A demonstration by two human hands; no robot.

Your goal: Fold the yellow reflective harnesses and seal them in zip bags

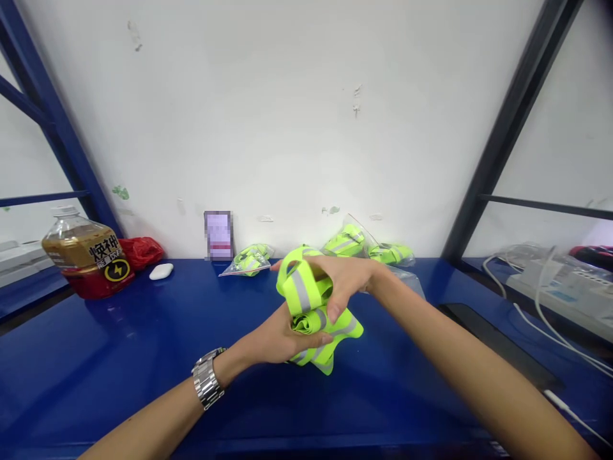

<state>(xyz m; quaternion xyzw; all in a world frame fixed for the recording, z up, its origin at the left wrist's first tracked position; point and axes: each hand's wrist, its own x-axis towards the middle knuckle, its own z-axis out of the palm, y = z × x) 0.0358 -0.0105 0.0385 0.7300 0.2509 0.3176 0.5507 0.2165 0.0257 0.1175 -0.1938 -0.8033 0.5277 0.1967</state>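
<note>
A neon yellow reflective vest (342,329) with grey stripes is partly rolled up above the blue table. My left hand (278,335), with a metal watch on its wrist, closes round the rolled part, thumb lying across it. Higher up, my right hand (342,281) has its fingers curled round a loop of the same striped material, its thumb pointing down beside the roll. A flap of the vest hangs out to the lower right. My right fingers are partly hidden behind the loop.
Along the wall lie clear bags of folded neon vests (251,259), (345,241), (390,253). A phone (219,236) leans there too. At left are a large drink bottle (89,252), a red plastic bag (143,250) and a white case (161,271). A black tablet-like slab (498,342) and cables (550,319) are at right.
</note>
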